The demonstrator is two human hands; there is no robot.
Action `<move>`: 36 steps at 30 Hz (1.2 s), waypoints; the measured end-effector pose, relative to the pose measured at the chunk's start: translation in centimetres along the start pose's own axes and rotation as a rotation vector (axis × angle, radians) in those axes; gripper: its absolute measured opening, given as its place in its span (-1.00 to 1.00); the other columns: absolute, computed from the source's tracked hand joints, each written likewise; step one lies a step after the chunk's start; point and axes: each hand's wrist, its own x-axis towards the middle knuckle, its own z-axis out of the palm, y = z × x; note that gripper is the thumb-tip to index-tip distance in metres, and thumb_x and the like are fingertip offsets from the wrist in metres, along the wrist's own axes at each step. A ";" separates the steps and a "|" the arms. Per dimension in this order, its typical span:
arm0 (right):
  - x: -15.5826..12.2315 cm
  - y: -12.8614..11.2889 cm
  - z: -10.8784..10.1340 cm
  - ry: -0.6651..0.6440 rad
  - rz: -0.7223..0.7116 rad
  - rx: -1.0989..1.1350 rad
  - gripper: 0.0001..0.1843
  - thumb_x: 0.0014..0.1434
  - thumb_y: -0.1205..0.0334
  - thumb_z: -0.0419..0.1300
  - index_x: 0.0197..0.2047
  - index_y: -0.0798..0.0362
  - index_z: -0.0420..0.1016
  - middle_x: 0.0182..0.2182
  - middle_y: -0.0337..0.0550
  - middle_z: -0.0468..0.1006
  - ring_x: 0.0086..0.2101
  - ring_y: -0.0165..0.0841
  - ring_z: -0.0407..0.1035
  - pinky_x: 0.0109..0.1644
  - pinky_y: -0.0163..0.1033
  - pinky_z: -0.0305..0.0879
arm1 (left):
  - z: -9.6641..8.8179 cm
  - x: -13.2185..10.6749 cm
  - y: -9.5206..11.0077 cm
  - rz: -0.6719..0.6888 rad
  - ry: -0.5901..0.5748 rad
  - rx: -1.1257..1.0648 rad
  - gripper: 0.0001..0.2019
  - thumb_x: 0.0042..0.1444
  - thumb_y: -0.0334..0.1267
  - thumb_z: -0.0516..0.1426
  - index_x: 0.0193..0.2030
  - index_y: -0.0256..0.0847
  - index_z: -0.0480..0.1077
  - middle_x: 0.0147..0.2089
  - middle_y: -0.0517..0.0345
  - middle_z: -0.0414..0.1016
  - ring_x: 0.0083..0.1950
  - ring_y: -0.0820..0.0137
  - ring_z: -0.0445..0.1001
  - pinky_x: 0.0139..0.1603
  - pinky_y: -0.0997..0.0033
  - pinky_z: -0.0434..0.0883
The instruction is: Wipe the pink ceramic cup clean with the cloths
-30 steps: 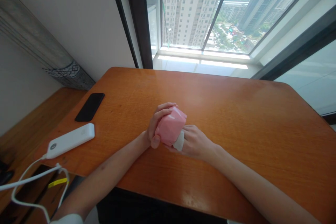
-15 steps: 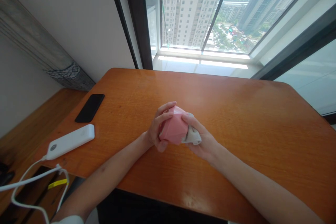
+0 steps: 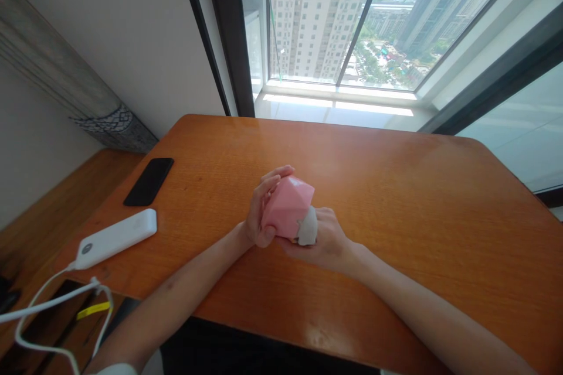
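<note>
1. Currently, the left hand (image 3: 264,205) is clenched around a pink faceted object (image 3: 288,206), fingers over its near side
2. The right hand (image 3: 325,240) cups the far end, grasping the object and a white crumpled piece (image 3: 308,227), cloth or paper
3. Most of the pink surface is bare; the white piece covers one end only
4. Both hands hold the object above the middle of an orange wooden table (image 3: 396,199); contact with the surface cannot be told
5. A black phone (image 3: 148,181) and a white power bank (image 3: 115,238) with its cable (image 3: 48,302) lie well left, apart from both hands

White item (image 3: 308,227) behind pink obj (image 3: 288,206): partly hidden, can't ID.
</note>
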 end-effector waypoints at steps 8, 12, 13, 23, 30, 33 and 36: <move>2.1 -2.0 -1.0 0.084 0.868 1.061 -0.45 0.21 -0.24 0.41 0.06 0.01 0.65 -0.07 0.00 0.73 -0.13 -0.15 0.63 -0.12 -0.17 0.61 | -0.7 -0.1 0.0 0.077 -0.155 0.146 -0.15 0.31 0.42 0.14 0.59 0.01 0.20 0.64 -0.20 0.21 0.56 -0.24 0.39 0.41 -0.36 0.52; 0.9 -1.3 0.0 0.070 0.716 0.796 -0.47 0.23 -0.29 0.41 -0.03 0.00 0.67 -0.20 -0.08 0.71 -0.24 -0.20 0.59 -0.22 -0.20 0.53 | -0.9 0.1 0.6 0.031 -0.134 0.125 -0.24 0.31 0.31 0.11 0.54 0.00 0.28 0.55 -0.17 0.35 0.43 -0.15 0.50 0.25 -0.33 0.59; 0.6 -1.0 0.2 0.037 0.594 0.648 -0.50 0.21 -0.28 0.43 -0.10 0.01 0.67 -0.28 -0.12 0.68 -0.31 -0.24 0.54 -0.28 -0.22 0.48 | -0.9 0.1 0.7 0.013 -0.112 0.103 -0.25 0.31 0.30 0.11 0.52 -0.02 0.31 0.53 -0.18 0.37 0.42 -0.15 0.50 0.24 -0.32 0.59; -0.3 1.2 0.6 -0.013 -0.350 -0.309 -0.69 0.36 0.15 0.33 -0.44 -0.03 0.50 -0.56 -0.30 0.46 -0.55 -0.43 0.28 -0.43 -0.29 0.17 | -0.6 0.2 1.1 -0.089 -0.085 -0.036 -0.27 0.36 0.27 0.07 0.50 -0.11 0.34 0.47 -0.24 0.42 0.41 -0.15 0.49 0.31 -0.36 0.56; 1.0 -2.1 -0.3 0.094 0.622 0.639 -0.56 0.06 -0.15 0.57 -0.27 0.02 0.61 -0.44 -0.22 0.56 -0.46 -0.35 0.37 -0.40 -0.28 0.35 | -0.7 0.0 0.4 0.047 -0.091 0.092 -0.08 0.28 0.42 0.13 0.62 -0.06 0.19 0.62 -0.23 0.25 0.56 -0.26 0.36 0.38 -0.42 0.52; 1.6 -2.8 -0.4 0.110 0.826 0.986 -0.40 0.02 -0.19 0.60 -0.03 0.03 0.67 -0.21 -0.07 0.68 -0.26 -0.23 0.54 -0.21 -0.22 0.53 | -0.7 0.0 0.5 0.066 -0.106 0.072 -0.14 0.32 0.39 0.10 0.58 -0.09 0.24 0.59 -0.23 0.29 0.51 -0.22 0.42 0.34 -0.35 0.56; 1.4 -2.5 -0.3 0.115 0.748 0.837 -0.45 0.11 -0.22 0.55 -0.06 0.04 0.66 -0.26 -0.12 0.65 -0.32 -0.29 0.49 -0.28 -0.27 0.47 | -0.5 0.2 0.9 0.024 -0.108 0.048 -0.21 0.33 0.31 0.08 0.54 -0.15 0.31 0.51 -0.23 0.38 0.41 -0.14 0.50 0.31 -0.29 0.56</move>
